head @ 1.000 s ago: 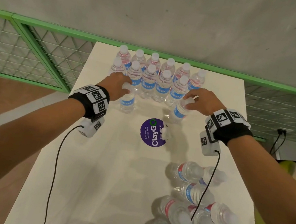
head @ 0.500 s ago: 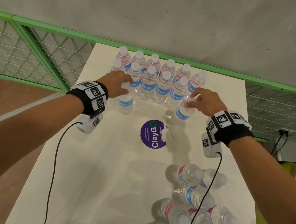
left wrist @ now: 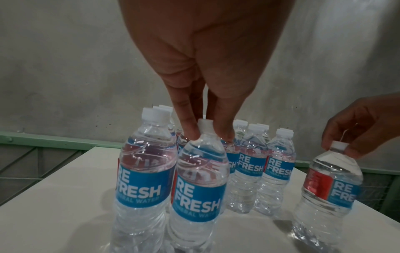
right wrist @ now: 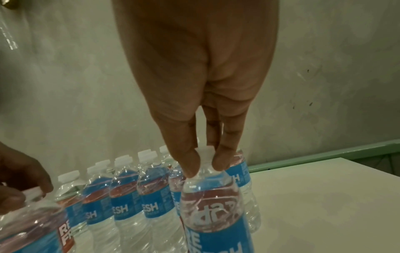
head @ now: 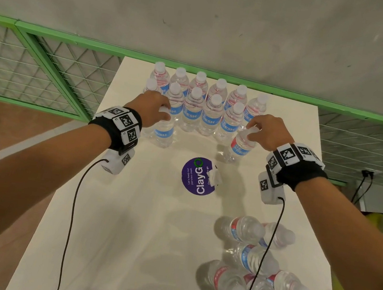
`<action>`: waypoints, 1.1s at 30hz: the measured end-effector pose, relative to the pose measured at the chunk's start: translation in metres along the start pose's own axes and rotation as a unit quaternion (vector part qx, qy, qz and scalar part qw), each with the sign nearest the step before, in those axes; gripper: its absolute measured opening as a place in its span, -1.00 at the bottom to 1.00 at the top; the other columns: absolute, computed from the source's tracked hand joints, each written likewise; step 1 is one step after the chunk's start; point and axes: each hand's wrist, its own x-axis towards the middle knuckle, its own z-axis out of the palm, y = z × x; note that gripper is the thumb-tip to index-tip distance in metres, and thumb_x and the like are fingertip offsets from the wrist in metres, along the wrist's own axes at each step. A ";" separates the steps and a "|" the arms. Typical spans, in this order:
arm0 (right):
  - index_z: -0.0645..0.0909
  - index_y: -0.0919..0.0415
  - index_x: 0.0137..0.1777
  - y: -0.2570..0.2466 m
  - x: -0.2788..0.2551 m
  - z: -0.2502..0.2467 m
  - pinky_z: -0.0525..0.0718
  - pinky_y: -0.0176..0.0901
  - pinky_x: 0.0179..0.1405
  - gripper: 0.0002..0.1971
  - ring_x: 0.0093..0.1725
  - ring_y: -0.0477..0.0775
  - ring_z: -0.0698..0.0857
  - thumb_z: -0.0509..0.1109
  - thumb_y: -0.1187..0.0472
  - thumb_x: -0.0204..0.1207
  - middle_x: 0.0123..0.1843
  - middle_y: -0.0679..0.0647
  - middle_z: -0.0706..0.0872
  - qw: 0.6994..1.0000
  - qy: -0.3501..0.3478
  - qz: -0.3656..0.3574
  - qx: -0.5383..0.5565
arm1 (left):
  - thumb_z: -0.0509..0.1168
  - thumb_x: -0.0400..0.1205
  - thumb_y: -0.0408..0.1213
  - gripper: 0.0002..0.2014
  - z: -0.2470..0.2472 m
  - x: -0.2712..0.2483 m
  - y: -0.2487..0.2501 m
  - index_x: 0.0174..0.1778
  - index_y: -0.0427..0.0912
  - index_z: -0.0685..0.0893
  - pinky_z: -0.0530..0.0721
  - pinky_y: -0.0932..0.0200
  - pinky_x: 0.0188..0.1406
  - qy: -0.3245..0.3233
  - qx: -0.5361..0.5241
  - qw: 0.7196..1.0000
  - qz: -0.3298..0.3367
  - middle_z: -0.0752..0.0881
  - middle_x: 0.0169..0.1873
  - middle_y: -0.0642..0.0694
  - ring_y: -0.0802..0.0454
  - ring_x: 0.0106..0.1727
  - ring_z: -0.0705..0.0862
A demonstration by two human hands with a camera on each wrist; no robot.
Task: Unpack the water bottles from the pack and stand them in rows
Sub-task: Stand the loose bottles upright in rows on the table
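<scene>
Two rows of upright water bottles [head: 202,107] with blue labels stand at the far end of the white table [head: 125,209]. My left hand [head: 152,109] pinches the cap of a bottle [head: 163,133] at the left end, in front of the rows; the left wrist view shows that bottle [left wrist: 200,184] upright under my fingertips [left wrist: 191,131]. My right hand [head: 266,131] pinches the cap of another bottle [head: 239,147], slightly tilted, at the right end; the right wrist view shows this bottle [right wrist: 213,205] close below my fingers [right wrist: 219,160]. Several more bottles [head: 252,275] lie on their sides near me at the right.
A purple round sticker [head: 198,180] with a small white scrap on it lies mid-table. Green wire-mesh railings [head: 34,69] run behind and left of the table, under a grey wall. Black cables hang from both wrist cameras.
Both hands have carried their bottles a little farther towards the standing rows. The right bottle has come up from a strong tilt to nearly upright.
</scene>
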 end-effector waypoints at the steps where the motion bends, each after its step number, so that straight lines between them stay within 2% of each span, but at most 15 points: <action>1: 0.67 0.15 0.14 0.001 0.002 0.000 0.46 -0.17 -0.12 -0.71 -0.05 0.09 0.56 0.46 0.28 0.41 0.20 0.21 0.66 1.000 0.004 0.007 0.002 | 0.35 0.57 -0.17 -0.66 0.000 0.001 0.000 0.21 -0.26 0.63 0.53 -0.01 0.15 0.003 -0.002 1.000 -0.003 0.67 0.16 -0.26 -0.22 0.14 0.62; 9: 0.68 0.16 0.16 0.007 0.013 -0.003 0.45 -0.20 -0.09 -0.70 -0.06 0.09 0.55 0.47 0.27 0.40 0.19 0.22 0.68 0.999 0.028 0.028 0.019 | 0.37 0.54 -0.09 -0.67 0.002 0.014 0.000 0.09 -0.25 0.64 0.51 0.05 -0.04 0.017 -0.012 0.999 -0.025 0.68 0.04 -0.29 -0.23 0.03 0.61; 20: 0.69 0.16 0.17 0.003 0.028 -0.010 0.46 -0.19 -0.08 -0.72 -0.02 0.13 0.60 0.41 0.29 0.45 0.19 0.22 0.70 0.998 0.042 0.036 0.021 | 0.37 0.54 -0.08 -0.65 -0.001 0.021 0.000 0.13 -0.24 0.62 0.51 0.08 -0.06 0.017 -0.016 0.999 -0.031 0.67 0.07 -0.27 -0.18 0.00 0.62; 22: 0.69 0.17 0.17 0.002 0.029 -0.011 0.46 -0.18 -0.07 -0.72 0.01 0.15 0.61 0.42 0.30 0.45 0.19 0.21 0.70 0.998 0.044 0.033 0.013 | 0.39 0.53 -0.07 -0.62 -0.002 0.020 0.000 0.17 -0.21 0.60 0.55 0.06 -0.03 0.012 -0.024 0.999 -0.033 0.66 0.10 -0.25 -0.16 0.01 0.62; 25: 0.69 0.16 0.17 0.001 0.032 -0.013 0.47 -0.18 -0.07 -0.71 0.00 0.14 0.61 0.43 0.31 0.43 0.22 0.20 0.69 0.998 0.045 0.034 0.007 | 0.43 0.50 -0.09 -0.52 -0.004 0.017 0.000 0.30 -0.16 0.55 0.57 -0.02 0.14 -0.007 -0.030 0.999 -0.017 0.63 0.19 -0.20 -0.18 0.11 0.61; 29: 0.70 0.16 0.16 0.001 0.035 -0.016 0.48 -0.20 -0.05 -0.69 0.15 0.21 0.66 0.45 0.31 0.41 0.22 0.20 0.70 0.998 0.051 0.041 0.013 | 0.38 0.54 -0.23 -0.63 -0.007 0.017 0.000 0.26 -0.20 0.60 0.53 -0.04 0.17 -0.022 0.020 0.999 0.013 0.65 0.20 -0.25 -0.22 0.14 0.60; 33: 0.69 0.16 0.18 0.002 0.037 -0.019 0.48 -0.18 -0.04 -0.68 0.13 0.19 0.64 0.47 0.28 0.41 0.21 0.21 0.69 0.997 0.051 0.051 0.023 | 0.37 0.55 -0.27 -0.66 -0.007 0.019 0.001 0.25 -0.23 0.61 0.50 -0.06 0.20 -0.016 0.027 0.999 0.022 0.64 0.22 -0.25 -0.24 0.21 0.58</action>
